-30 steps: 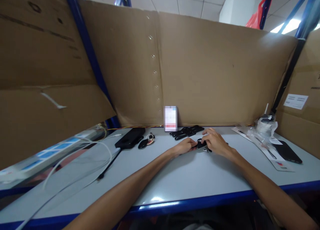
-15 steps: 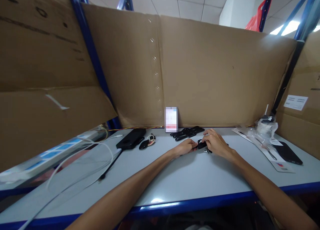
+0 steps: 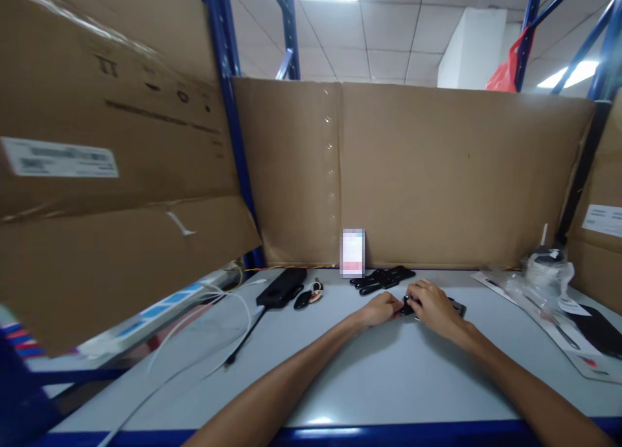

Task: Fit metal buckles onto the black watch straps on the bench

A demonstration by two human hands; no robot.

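Black object (image 3: 406, 307) in right hand (image 3: 433, 304), long axis unclear

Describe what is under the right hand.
A black object shows left of the right hand and a dark piece right of it. What lies beneath, and whether they join, is covered.

Desk (image 3: 340, 382): pale grey top, blue front edge
Left: loose white cable (image 3: 249, 317); black box (image 3: 282, 289), black fob (image 3: 302, 300) just beside it
Back: upright screen (image 3: 352, 254), black pile (image 3: 383, 280) near it
Middle right: dark flat piece (image 3: 459, 308), partly hidden
Right: clear packaging (image 3: 529, 298); black slab (image 3: 600, 330)
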